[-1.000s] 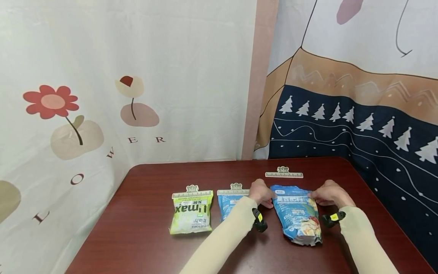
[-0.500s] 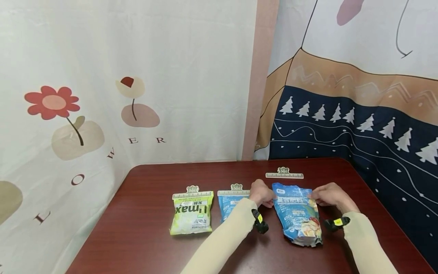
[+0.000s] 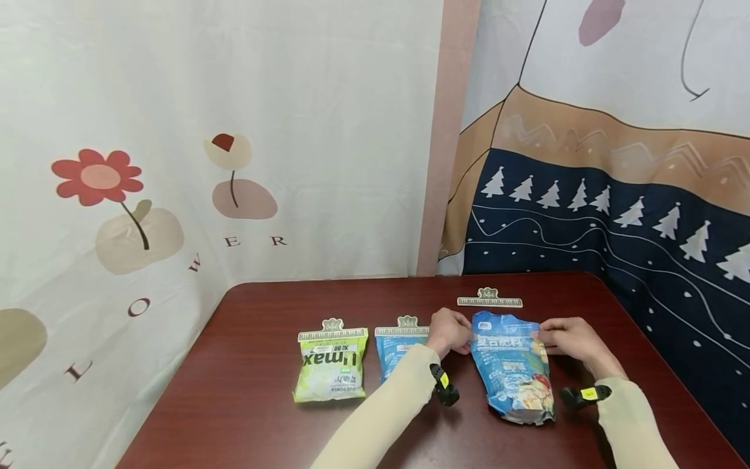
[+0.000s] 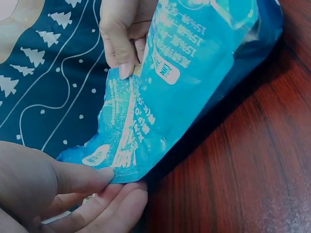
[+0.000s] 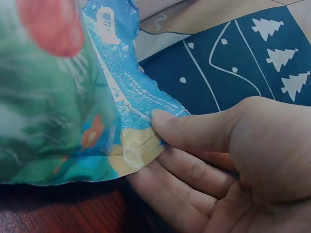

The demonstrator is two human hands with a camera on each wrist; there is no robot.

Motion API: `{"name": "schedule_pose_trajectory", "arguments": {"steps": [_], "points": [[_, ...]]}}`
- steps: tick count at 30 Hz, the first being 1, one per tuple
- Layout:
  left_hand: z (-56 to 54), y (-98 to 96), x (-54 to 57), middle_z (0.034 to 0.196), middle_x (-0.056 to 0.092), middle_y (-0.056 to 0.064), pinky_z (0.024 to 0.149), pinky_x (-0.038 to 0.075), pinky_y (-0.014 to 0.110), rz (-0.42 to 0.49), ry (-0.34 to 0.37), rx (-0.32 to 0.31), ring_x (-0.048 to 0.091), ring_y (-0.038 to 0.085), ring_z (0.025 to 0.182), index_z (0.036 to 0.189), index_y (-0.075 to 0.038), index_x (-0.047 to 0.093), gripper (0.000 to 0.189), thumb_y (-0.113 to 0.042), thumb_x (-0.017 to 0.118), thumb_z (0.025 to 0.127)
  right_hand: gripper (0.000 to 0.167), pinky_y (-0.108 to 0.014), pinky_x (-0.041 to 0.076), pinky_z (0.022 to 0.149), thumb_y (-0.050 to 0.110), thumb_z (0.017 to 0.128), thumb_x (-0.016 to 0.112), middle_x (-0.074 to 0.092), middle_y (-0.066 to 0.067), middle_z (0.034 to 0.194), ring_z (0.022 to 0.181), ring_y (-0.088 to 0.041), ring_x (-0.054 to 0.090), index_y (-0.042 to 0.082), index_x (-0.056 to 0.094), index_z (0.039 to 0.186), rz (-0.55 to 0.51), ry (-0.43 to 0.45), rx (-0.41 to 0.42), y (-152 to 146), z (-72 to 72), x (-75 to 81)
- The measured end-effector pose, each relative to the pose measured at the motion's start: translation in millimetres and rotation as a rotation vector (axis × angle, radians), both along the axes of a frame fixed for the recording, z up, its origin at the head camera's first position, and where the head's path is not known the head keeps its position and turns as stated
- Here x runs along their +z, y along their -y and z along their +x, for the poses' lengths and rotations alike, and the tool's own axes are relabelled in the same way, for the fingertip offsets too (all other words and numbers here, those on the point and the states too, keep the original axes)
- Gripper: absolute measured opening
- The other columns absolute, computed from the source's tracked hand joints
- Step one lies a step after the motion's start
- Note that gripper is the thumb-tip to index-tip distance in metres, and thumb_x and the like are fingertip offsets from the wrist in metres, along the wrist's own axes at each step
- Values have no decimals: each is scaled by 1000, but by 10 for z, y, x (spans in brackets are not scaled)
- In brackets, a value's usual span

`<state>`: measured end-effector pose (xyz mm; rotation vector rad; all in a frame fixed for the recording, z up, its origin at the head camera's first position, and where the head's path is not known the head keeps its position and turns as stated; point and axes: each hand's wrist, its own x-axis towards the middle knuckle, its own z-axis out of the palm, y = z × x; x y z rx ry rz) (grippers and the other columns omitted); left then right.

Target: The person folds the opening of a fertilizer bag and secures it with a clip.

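Observation:
A blue printed bag (image 3: 510,365) lies on the table with its torn top edge toward the back. My left hand (image 3: 450,332) pinches its upper left corner between thumb and fingers, as the left wrist view shows up close on the bag (image 4: 194,97). At the opposite upper corner my right hand (image 3: 577,342) does the same, its thumb (image 5: 194,128) on top of the film and the fingers underneath. Near the top the film is folded over. Behind the bag lies a loose ruler-patterned clip (image 3: 489,299).
A green bag (image 3: 331,368) with a matching clip (image 3: 333,332) across its top lies to the left. Beside it, a smaller blue bag (image 3: 395,352), also clipped, is partly covered by my left arm. Printed curtains (image 3: 328,130) hang behind the dark red table (image 3: 252,365).
The top of the bag now lies flatter and extends slightly further back. My right hand has shifted a little to the right and toward me, still pinching its corner. The left stays nearly put.

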<state>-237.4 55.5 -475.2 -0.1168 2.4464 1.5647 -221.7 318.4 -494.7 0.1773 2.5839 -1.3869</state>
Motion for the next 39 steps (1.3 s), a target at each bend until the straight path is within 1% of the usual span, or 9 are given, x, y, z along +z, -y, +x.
{"name": "schedule_pose_trajectory", "arguments": {"steps": [4,8,16,22,26,30,33,37,39], "points": [[-12,-1,14,65,68,10,59,63,37,-11,4,8,74,29,60,72,-2,74,13,2,80,83,45,-35,64,79,29,98,70,67,-21,115,87,-18,70,-8,64,123,-24,-18,-29,13,20,15],[19,23,70,69,70,11,62,63,37,-16,-25,-4,74,29,61,74,-1,75,13,-1,79,86,47,-32,63,79,31,99,69,71,-17,111,87,-16,73,-8,62,125,-51,-59,-28,22,43,45],[96,127,150,82,67,8,68,64,39,115,-94,-67,75,28,69,91,0,72,5,-4,73,93,46,-27,63,77,33,98,71,77,-8,101,82,-13,75,-6,63,120,-123,-161,-5,10,70,158],[127,202,175,83,65,6,73,64,43,165,-154,-105,73,22,67,96,-3,70,8,-12,70,97,47,-24,61,77,40,97,71,77,-3,98,81,-12,75,-2,66,118,-113,-224,-11,12,110,245],[157,247,188,85,68,5,75,64,43,197,-209,-120,72,19,67,98,-3,70,10,-13,70,98,46,-27,62,78,40,97,71,77,3,95,81,-12,75,-2,68,117,-123,-263,-5,13,134,293],[194,285,195,85,69,4,68,63,34,213,-260,-121,73,23,70,97,-5,70,9,-14,71,97,42,-26,62,77,35,98,71,77,7,92,79,-12,76,-2,69,116,-140,-319,12,14,153,327],[219,307,208,85,69,3,63,61,27,221,-304,-126,72,18,69,96,-7,71,8,-15,71,97,39,-20,60,75,33,98,71,77,10,89,77,-12,76,-2,70,115,-141,-364,12,17,164,357],[262,333,235,86,70,3,63,59,22,214,-386,-138,67,8,67,97,-9,72,7,-16,72,97,36,-16,58,75,29,97,72,76,15,88,76,-11,76,-3,71,113,-149,-421,12,25,190,404],[289,347,248,87,71,4,63,58,21,210,-434,-146,67,10,68,97,-9,72,7,-16,72,97,34,-14,57,75,27,97,73,75,18,89,76,-11,76,-4,71,112,-149,-444,17,24,213,429]]}}
